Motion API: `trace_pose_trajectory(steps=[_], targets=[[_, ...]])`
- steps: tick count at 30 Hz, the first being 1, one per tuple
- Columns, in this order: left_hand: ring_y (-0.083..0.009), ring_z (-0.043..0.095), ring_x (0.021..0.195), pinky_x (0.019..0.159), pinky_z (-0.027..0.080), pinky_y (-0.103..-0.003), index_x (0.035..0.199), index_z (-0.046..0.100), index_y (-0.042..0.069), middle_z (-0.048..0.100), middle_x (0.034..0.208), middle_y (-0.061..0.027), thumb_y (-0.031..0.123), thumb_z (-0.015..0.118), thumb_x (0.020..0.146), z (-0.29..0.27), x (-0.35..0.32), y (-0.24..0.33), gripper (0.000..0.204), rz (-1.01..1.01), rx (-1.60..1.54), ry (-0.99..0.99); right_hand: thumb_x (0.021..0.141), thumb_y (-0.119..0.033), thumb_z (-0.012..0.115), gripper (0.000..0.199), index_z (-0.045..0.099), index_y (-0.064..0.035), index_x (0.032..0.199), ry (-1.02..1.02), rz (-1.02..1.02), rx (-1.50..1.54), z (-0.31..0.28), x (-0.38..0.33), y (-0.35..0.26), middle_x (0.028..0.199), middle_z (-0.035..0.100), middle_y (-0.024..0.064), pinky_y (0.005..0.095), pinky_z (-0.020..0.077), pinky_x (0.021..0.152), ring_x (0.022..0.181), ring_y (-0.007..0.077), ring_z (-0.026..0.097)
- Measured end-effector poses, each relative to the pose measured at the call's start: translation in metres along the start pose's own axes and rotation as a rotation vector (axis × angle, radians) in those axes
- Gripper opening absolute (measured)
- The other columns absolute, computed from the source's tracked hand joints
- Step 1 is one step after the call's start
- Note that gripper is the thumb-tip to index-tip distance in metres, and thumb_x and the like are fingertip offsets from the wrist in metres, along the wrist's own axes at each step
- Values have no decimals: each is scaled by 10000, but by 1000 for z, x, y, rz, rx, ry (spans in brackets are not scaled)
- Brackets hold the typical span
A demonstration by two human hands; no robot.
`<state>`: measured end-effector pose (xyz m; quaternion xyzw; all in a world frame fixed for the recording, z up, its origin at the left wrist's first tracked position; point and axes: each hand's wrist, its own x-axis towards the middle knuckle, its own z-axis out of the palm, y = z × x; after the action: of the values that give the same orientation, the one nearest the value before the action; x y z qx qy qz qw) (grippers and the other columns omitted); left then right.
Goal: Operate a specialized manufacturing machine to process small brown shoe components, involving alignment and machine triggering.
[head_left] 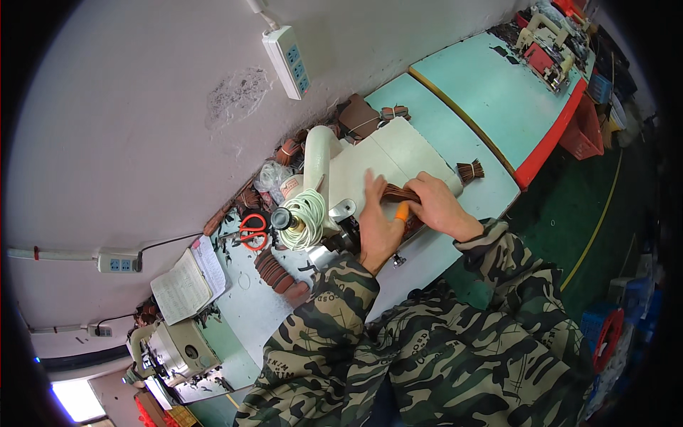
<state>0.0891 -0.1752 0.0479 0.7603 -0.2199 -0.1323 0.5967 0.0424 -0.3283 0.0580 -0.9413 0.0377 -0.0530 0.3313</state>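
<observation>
A small stack of brown leather-like strips [400, 193] is between my two hands, over the pale bed of a sewing machine [324, 160]. My right hand [440, 208] is closed round the right end of the stack. At its left end is my left hand [378, 226], fingers stretched out and slightly blurred, its thumb reaching toward the strips. An orange cover sits on that thumb's tip. Below the stack, part of a reddish-brown piece shows beside the thumb. A coil of pale green cord [304, 220] hangs on the machine, left of my left hand.
Red-handled scissors [253, 231] lie left of the machine, near a row of brown strips [274, 270] and an open notebook [182, 286]. A tied brown bundle [470, 171] stands right of my hands. More bundles line the wall. A power strip [287, 62] hangs above.
</observation>
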Motion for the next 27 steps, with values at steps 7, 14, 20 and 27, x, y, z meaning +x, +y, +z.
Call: trace_pose_trajectory(steps=[7, 14, 20, 27], targets=[[-77, 486, 716, 608, 404, -226, 1088, 562, -14, 534, 869, -6, 214, 538, 965, -23, -78, -5, 261, -289, -515, 176, 756, -109, 666, 229, 585, -3, 942, -232, -216, 441, 2, -45, -76, 820, 587, 167, 402, 476, 644, 781, 374, 586], [-118, 542, 451, 368, 412, -260, 858, 532, 8, 560, 617, -54, 76, 668, 843, -80, -126, 9, 153, -610, -30, 60, 779, -135, 704, 246, 624, 14, 957, -155, -196, 317, 50, -15, -76, 755, 645, 116, 315, 487, 576, 610, 232, 635], [-410, 623, 737, 617, 506, -443, 949, 601, 30, 648, 770, -198, 118, 690, 711, -100, -114, 10, 268, -147, 383, -66, 768, -179, 736, 387, 624, 0, 1091, -389, -92, 693, 48, -41, -101, 853, 672, 147, 290, 505, 615, 662, 196, 656], [-395, 633, 688, 613, 503, -457, 1013, 599, 31, 641, 749, -202, 163, 715, 721, -103, -100, 22, 340, -129, 548, -218, 774, -102, 732, 274, 643, 7, 1009, -326, 55, 804, 43, -41, -98, 808, 669, 88, 242, 490, 574, 635, 101, 620]])
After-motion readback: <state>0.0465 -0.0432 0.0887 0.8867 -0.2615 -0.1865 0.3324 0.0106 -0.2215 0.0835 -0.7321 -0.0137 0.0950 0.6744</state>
